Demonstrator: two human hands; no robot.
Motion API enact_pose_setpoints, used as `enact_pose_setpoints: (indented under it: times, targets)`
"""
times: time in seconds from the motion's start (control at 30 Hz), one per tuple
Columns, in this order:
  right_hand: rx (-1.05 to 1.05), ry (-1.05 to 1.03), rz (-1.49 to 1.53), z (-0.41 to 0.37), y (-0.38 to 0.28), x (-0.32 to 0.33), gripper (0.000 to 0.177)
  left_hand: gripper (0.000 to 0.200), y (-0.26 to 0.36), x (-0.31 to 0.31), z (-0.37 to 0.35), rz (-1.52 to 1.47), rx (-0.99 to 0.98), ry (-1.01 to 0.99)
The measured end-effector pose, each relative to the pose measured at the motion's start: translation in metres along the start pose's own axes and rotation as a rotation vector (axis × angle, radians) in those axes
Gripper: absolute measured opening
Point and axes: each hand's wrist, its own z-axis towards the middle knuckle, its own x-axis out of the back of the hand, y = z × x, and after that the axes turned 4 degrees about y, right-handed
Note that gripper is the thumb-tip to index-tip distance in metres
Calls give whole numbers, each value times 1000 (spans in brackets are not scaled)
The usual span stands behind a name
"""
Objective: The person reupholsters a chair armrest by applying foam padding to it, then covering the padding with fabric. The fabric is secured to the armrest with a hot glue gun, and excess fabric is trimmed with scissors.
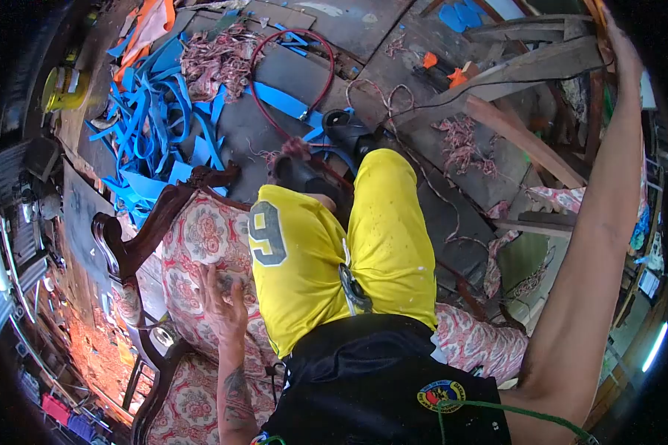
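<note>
On the floral armchair [137, 239], a seated person in yellow shorts [364, 245].
Left hand [219, 300] lies flat, fingers spread, on the patterned seat cushion [197, 233], holding nothing; right hand [617, 46] is raised high, grip unreadable.

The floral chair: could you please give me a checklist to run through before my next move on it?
1. Left hand flat on the floral chair: ok.
2. Left hand open and holding nothing: ok.
3. Right hand has a firm hold: cannot tell; it is at the frame's edge.
4. Floor by the feet free of clutter: not ok; blue strips and a red hose lie there.
5. Black shoe firmly planted: cannot tell.
</note>
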Motion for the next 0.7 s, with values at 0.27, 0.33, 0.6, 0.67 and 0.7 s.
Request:
enact_pose_setpoints:
  times: [0.27, 0.33, 0.6, 0.67, 0.7]
  targets:
    - [132, -123, 201, 15, 39, -21, 109, 48, -3, -15, -4, 44, -32, 129]
    - [194, -150, 228, 26, 43, -31, 116, 46, 0, -17, -5, 65, 14, 130]
    - [-114, -81, 8, 8, 33, 2, 114, 45, -5, -19, -7, 34, 57, 138]
    - [-76, -67, 175, -20, 20, 11, 110, 44, 3, -11, 3, -62, 86, 175]
    - [-24, -36, 0, 10, 39, -3, 107, 44, 3, -12, 8, -105, 80, 185]
